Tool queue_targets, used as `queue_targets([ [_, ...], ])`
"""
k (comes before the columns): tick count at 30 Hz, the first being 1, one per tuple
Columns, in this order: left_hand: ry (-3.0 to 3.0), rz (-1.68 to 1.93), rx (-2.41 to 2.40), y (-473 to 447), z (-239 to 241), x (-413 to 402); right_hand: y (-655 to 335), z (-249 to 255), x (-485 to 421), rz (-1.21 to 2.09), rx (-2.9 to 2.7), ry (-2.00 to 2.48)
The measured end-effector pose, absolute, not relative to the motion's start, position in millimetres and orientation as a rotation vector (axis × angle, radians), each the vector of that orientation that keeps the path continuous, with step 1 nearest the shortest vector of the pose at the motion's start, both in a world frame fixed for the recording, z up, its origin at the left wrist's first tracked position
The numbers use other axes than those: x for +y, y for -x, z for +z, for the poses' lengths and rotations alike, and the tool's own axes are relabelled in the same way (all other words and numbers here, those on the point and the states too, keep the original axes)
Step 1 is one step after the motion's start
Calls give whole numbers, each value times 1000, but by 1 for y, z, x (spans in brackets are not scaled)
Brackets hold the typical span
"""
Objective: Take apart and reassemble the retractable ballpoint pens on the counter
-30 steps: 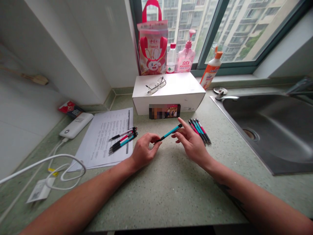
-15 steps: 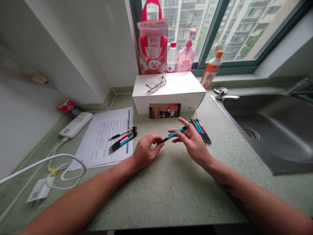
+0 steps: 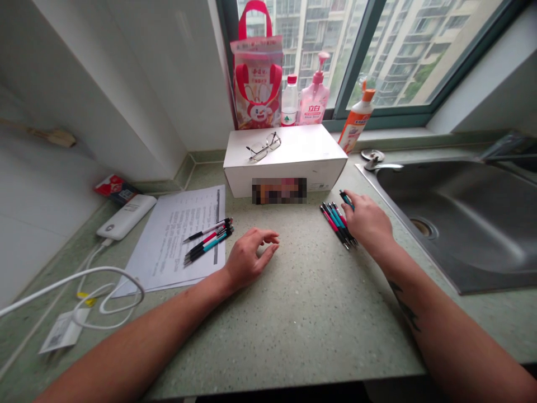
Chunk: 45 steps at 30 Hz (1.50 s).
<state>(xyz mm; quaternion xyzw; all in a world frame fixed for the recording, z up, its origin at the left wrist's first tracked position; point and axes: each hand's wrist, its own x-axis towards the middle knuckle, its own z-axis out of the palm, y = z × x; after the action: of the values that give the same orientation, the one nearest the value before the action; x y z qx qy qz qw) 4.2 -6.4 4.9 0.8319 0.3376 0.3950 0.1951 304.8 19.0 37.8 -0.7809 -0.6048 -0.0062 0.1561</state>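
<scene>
My left hand [image 3: 254,254] rests on the counter, fingers curled but apart, with nothing between thumb and fingertips. Over at the right, my right hand [image 3: 367,221] grips a blue and black pen [image 3: 346,198]; its upper end pokes out past the fingers and the rest is hidden by the hand. Beside and partly under that hand lies a row of several pens [image 3: 333,224] in red, blue and black. To the left of my left hand, another group of several pens [image 3: 208,243] lies on the printed sheets [image 3: 168,235].
A white box [image 3: 285,151] with glasses [image 3: 264,148] on top stands at the back, a blurred-out phone [image 3: 279,191] against its front. A steel sink [image 3: 461,224] is at the right. A white power bank [image 3: 126,217] and looped cable [image 3: 109,270] lie at the left.
The blue pen has left my left fingers and moved right in my right hand to the row of pens. My left hand has stayed in place, its pinch now loosened.
</scene>
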Motion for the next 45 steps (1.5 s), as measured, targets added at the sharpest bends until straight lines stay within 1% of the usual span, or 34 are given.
queue_targets([
  [6, -2341, 1110, 944, -4, 7, -6, -310, 24, 24, 82, -1829, 2391],
  [13, -2347, 1126, 959, -5, 5, -7, -303, 25, 22, 31, -1784, 2417],
  [18, -2492, 1100, 1134, 5, 8, 0, -302, 24, 22, 61, -1782, 2433],
  [23, -2700, 883, 1695, 38, 27, 14, -300, 29, 21, 3, -1770, 2380],
  [27, -2748, 509, 1947, 71, 31, 19, -295, 34, 17, -11, -1792, 2304],
  [32, -2768, 237, 2031, 82, 28, 20, -292, 32, 15, -41, -1838, 2187],
  [36, -2510, -170, 2120, 67, 47, 16, -286, 30, 12, -89, -1887, 2034],
  [38, -2421, -293, 2095, 59, 57, 13, -282, 30, 10, -102, -1898, 1969],
  [41, -2355, -339, 2098, 53, 66, 11, -275, 30, 7, -109, -1924, 1871],
  [45, -2349, -326, 2070, 54, 66, 11, -268, 28, 3, -106, -1976, 1764],
])
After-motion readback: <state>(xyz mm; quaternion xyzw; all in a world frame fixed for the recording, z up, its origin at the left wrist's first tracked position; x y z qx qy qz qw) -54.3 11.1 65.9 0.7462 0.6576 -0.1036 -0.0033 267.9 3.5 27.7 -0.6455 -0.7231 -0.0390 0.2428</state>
